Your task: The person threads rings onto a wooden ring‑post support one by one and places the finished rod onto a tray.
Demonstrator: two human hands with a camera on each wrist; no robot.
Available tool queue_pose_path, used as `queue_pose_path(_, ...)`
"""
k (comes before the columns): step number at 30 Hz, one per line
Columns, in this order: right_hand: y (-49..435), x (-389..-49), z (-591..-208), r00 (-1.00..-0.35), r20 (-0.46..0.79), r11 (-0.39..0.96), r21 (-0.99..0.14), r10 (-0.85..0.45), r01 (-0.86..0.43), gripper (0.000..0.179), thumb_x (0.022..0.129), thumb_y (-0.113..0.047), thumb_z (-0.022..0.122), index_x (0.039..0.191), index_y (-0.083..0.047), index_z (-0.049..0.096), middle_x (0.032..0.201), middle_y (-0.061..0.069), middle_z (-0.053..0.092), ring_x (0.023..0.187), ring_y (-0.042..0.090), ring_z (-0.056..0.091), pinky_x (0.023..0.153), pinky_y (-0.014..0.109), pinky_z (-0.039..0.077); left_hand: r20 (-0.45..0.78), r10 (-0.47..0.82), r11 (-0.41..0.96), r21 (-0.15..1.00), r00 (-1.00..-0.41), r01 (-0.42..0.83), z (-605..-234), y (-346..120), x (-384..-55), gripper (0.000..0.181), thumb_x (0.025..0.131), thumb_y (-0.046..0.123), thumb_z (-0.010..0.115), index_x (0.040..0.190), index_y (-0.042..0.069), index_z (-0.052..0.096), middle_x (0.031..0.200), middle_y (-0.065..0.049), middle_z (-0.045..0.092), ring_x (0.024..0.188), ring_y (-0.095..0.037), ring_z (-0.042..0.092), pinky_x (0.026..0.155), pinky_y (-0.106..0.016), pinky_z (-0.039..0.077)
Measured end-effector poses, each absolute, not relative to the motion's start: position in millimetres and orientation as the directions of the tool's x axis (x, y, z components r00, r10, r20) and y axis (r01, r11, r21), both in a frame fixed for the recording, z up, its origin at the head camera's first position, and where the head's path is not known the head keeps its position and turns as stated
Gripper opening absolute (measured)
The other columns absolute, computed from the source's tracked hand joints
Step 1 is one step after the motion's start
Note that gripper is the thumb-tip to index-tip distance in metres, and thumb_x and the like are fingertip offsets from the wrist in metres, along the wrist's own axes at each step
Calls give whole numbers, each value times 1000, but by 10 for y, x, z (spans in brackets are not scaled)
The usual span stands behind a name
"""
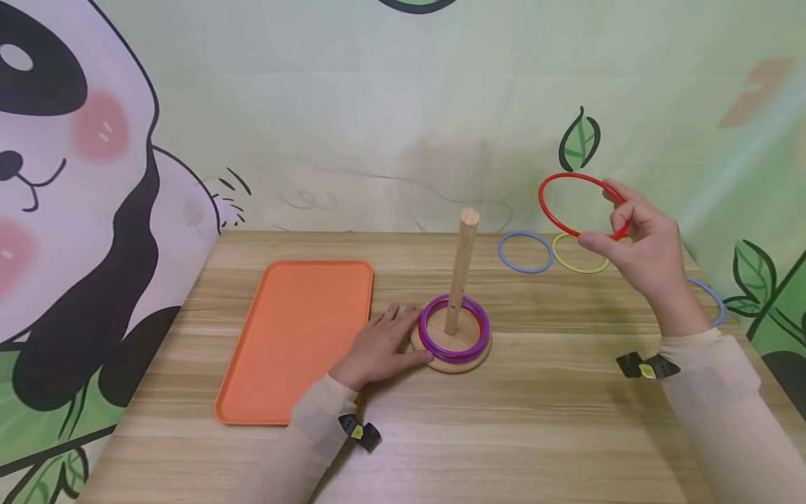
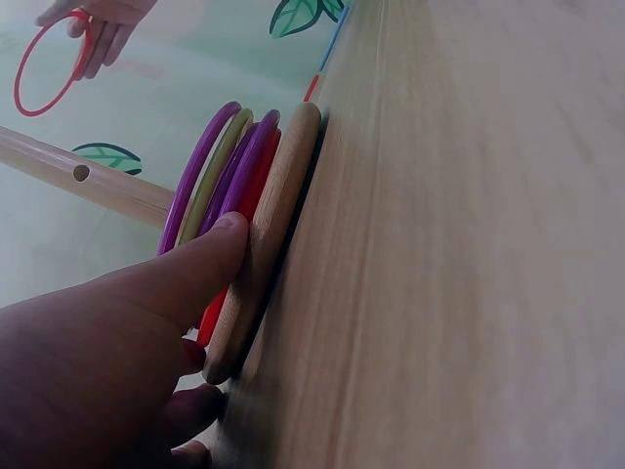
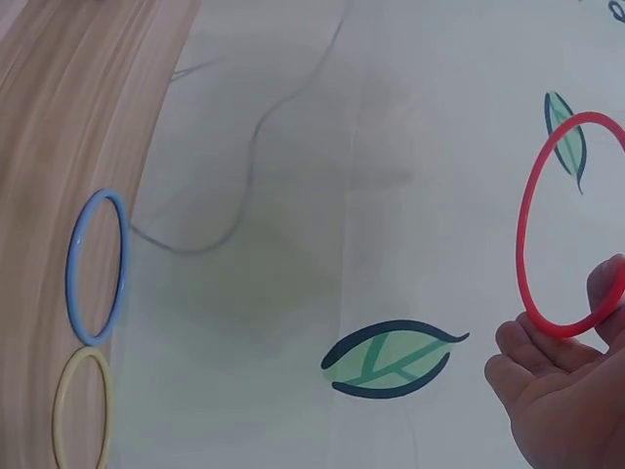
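Note:
My right hand (image 1: 651, 248) holds up a red ring (image 1: 569, 174) at the right, its edge pinched between thumb and fingers. In the right wrist view this red ring (image 3: 523, 225) is tilted in front of the wall. At the centre stands an upright wooden peg (image 1: 462, 269) on a round wooden base (image 1: 460, 368). My left hand (image 1: 384, 346) rests against the left side of the base, fingers extended, thumb at the front edge. The left wrist view shows stacked rings on the base: red at the bottom, then purple, a yellow-green ring (image 2: 207, 178) and purple on top.
An orange tray (image 1: 296, 336) lies left of my left hand. Behind and right of the peg, a blue ring (image 1: 499, 250) and a yellow ring (image 1: 579, 271) lie near the table's back edge. Another blue ring (image 1: 720, 304) is partly behind my right wrist. A panda-printed backdrop (image 1: 327, 140) borders the table.

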State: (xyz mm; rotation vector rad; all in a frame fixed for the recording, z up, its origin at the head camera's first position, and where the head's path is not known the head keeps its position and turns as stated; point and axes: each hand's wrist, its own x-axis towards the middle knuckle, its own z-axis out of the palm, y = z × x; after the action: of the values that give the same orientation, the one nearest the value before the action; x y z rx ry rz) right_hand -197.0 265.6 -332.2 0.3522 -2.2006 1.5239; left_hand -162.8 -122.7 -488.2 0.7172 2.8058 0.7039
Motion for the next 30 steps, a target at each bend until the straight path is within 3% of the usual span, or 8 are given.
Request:
queue_pose_path(9, 2570, -1956, -3198, -856, 516, 344, -806, 9, -482, 39, 82, 9, 84, 79, 6, 45, 151, 10, 60, 138, 21, 57, 110, 20, 46, -45, 483, 780, 477, -874, 406, -4880, -1222, -1625, 90, 97, 64, 65, 167, 17, 33, 170, -10, 35, 160, -38, 19, 129, -56, 15)
queue_pose_path(19, 2483, -1951, -3093, -818, 575, 128, -811, -5, -571, 39, 78, 16, 82, 76, 8, 44, 145, 12, 63, 134, 22, 59, 114, 23, 44, -44, 488, 776, 479, -872, 410, -4886, -1222, -1628, 90, 97, 63, 65, 167, 16, 33, 170, -10, 34, 160, -39, 19, 129, -56, 15)
queue_pose_path(30, 2350, -1986, -3026, -784, 618, 45, -783, -55, -620, 42, 73, 16, 86, 75, 8, 45, 144, 15, 63, 133, 24, 60, 115, 25, 43, -36, 492, 770, 484, -870, 415, -4872, -1221, -1627, 89, 97, 62, 65, 167, 15, 35, 169, -11, 35, 160, -40, 19, 129, -57, 16)
